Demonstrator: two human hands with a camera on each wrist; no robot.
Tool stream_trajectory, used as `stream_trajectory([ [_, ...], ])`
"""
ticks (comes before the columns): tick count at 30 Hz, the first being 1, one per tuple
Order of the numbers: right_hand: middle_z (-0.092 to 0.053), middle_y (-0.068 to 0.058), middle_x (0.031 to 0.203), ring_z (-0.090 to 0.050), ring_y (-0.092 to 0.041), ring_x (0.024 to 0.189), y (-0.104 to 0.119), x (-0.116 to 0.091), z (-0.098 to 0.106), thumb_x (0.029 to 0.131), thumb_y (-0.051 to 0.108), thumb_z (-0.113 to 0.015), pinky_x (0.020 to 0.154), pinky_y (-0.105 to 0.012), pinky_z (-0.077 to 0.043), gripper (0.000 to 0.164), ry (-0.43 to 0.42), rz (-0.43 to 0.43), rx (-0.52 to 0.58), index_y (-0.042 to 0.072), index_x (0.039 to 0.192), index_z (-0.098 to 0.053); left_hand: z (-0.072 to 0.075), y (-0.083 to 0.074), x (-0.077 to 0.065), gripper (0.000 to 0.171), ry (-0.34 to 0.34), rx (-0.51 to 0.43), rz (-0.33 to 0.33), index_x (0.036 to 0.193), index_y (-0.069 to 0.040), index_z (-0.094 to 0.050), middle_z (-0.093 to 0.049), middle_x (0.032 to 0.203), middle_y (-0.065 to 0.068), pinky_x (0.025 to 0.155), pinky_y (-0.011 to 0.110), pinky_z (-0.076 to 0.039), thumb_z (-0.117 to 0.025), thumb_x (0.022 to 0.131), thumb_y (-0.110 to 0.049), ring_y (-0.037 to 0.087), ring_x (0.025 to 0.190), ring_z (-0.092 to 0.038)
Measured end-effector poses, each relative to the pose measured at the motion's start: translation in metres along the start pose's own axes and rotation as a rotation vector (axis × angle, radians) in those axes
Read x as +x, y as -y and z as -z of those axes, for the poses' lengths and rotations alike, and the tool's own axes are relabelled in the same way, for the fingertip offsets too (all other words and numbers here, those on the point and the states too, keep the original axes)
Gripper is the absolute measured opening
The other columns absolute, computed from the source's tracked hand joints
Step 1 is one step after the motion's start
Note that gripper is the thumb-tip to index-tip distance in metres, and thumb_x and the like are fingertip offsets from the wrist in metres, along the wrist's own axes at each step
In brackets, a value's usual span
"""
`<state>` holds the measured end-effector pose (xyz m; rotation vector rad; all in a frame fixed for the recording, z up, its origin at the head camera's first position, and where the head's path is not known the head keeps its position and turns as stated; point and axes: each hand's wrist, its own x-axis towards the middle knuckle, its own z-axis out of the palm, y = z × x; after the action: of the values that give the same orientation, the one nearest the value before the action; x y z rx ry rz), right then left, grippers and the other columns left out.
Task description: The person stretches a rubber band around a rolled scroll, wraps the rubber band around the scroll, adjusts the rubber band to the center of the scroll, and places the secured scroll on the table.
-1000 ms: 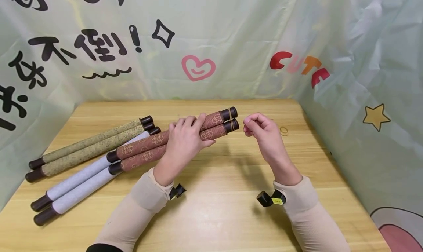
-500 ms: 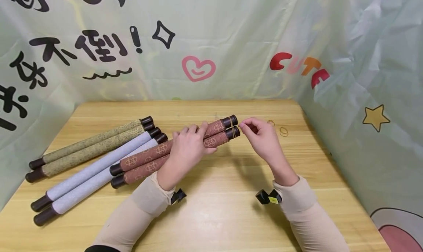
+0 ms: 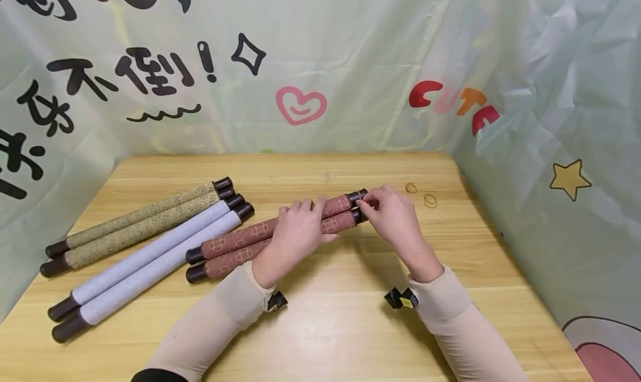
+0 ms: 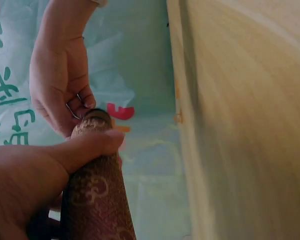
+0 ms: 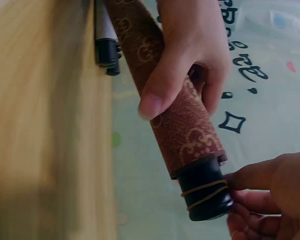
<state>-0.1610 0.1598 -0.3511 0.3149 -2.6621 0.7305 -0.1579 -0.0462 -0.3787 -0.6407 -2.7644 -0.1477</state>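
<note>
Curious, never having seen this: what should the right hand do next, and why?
Perhaps ease the rubber band off the maroon scroll: the right hand seems to pinch it, the left hand grips the scroll, and two loose rubber bands lie on the table.

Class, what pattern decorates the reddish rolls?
The reddish rolls bear golden floral motifs, clearest in the head view.
</note>
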Motion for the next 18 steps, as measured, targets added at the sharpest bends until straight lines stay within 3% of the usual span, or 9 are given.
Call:
stream_trajectory([
  [5,-0.063,-0.004,0.080,-0.055,-0.024,0.070,-0.004,0.001,-0.004,0.085,0.019,-0.068,0.072,-0.044,-0.043,0.012,0.037,-0.054,0.007,0.008,0.081,-0.072,-0.003,0.005,0.001,0.091,0.098,-0.092,-0.040,0.139,-0.007,-0.048,-0.063,0.117,0.018,0.081,0.052,-0.052,-0.078,0.072,-0.061,0.036,0.101,-0.062],
  [9,-0.063,-0.005,0.081,-0.056,-0.026,0.073,-0.008,0.002,-0.007,0.086,0.018,-0.067,0.078,-0.047,-0.043,0.013,0.059,-0.079,0.024,0.007,0.083,-0.073,-0.005,0.008,-0.002,0.091,0.130,-0.101,-0.065,0.143,-0.005,-0.044,-0.061,0.123,0.019,0.086,0.052,-0.050,-0.078,0.075,-0.056,0.037,0.107,-0.061],
  [12,-0.063,-0.006,0.081,-0.057,-0.026,0.073,-0.008,0.003,-0.010,0.087,0.017,-0.066,0.077,-0.048,-0.043,0.014,0.058,-0.079,0.009,0.006,0.084,-0.073,-0.007,0.007,-0.004,0.091,0.099,-0.039,-0.082,0.144,-0.005,-0.044,-0.061,0.125,0.018,0.090,0.051,-0.050,-0.077,0.076,-0.057,0.037,0.109,-0.061],
  [18,-0.062,-0.008,0.081,-0.058,-0.027,0.070,-0.005,0.001,-0.013,0.089,0.020,-0.069,0.070,-0.046,-0.045,0.016,0.066,-0.063,-0.074,0.005,0.087,-0.073,-0.013,0.005,-0.005,0.091,-0.034,0.076,-0.135,0.141,-0.003,-0.047,-0.065,0.119,0.018,0.087,0.048,-0.053,-0.077,0.075,-0.059,0.035,0.103,-0.064],
])
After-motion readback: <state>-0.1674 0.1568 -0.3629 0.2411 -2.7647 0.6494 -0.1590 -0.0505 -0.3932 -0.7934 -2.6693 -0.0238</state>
